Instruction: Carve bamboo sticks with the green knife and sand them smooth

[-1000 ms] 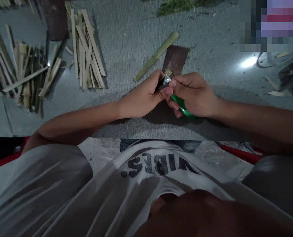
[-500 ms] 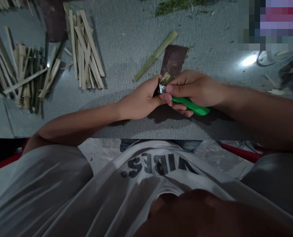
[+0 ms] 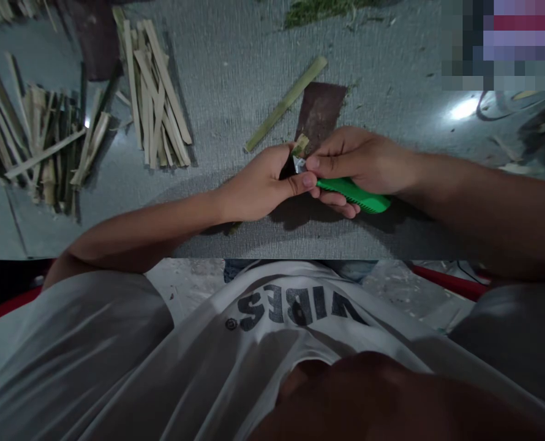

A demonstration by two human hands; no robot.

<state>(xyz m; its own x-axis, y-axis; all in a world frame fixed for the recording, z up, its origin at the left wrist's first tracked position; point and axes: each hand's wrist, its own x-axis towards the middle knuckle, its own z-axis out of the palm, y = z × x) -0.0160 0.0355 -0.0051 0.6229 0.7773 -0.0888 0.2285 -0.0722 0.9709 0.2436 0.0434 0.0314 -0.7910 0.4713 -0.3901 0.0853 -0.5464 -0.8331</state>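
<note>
My left hand [image 3: 266, 184] is closed around a short bamboo piece [image 3: 300, 145], whose pale tip sticks out above the fingers. My right hand [image 3: 355, 162] grips a knife with a green handle [image 3: 355, 195]; its small metal blade [image 3: 299, 164] rests against the bamboo piece, with my left thumb pressed beside it. Both hands meet over the grey table mat [image 3: 236, 73], just in front of a dark brown sheet [image 3: 321, 110].
A long green bamboo strip [image 3: 286, 103] lies diagonally beyond my hands. A pile of split pale strips [image 3: 155, 98] sits to the left, a darker heap of strips [image 3: 43, 141] at the far left. Green shavings [image 3: 327, 9] lie at the back. Cables [image 3: 502, 107] are at right.
My right hand has turned the knife so the green handle points right instead of down toward me. Both hands shifted slightly left, and the blade stays at the bamboo tip.
</note>
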